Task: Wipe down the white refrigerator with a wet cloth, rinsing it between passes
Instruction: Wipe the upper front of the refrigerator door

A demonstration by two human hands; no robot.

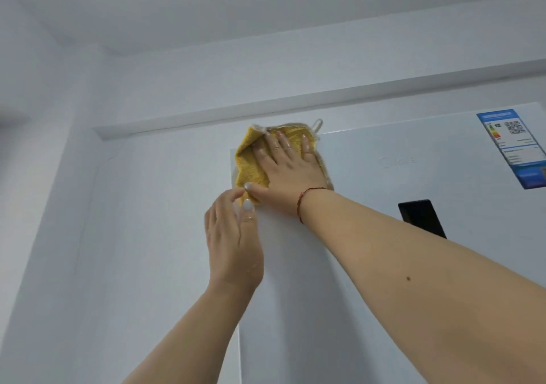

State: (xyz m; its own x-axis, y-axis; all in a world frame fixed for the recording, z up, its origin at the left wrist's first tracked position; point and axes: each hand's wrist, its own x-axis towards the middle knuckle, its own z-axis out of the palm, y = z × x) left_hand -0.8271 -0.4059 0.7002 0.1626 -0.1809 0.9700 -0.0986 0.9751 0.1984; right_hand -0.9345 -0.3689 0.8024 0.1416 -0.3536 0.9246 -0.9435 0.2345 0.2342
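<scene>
Fingers (pixel 280 144) of the right hand (pixel 288 171) press flat, hiding much of the yellow cloth (pixel 251 165); left hand (pixel 233 236) pinches its corner.

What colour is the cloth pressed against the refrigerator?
Yellow, with a pale edge trim; the cloth shows in the head view.

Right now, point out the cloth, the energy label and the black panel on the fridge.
cloth (pixel 251 163), head view, yellow left part beside the fingers.
energy label (pixel 515 144), head view, white middle of the sticker.
black panel (pixel 421 213), head view, its centre, above the right forearm.
</scene>
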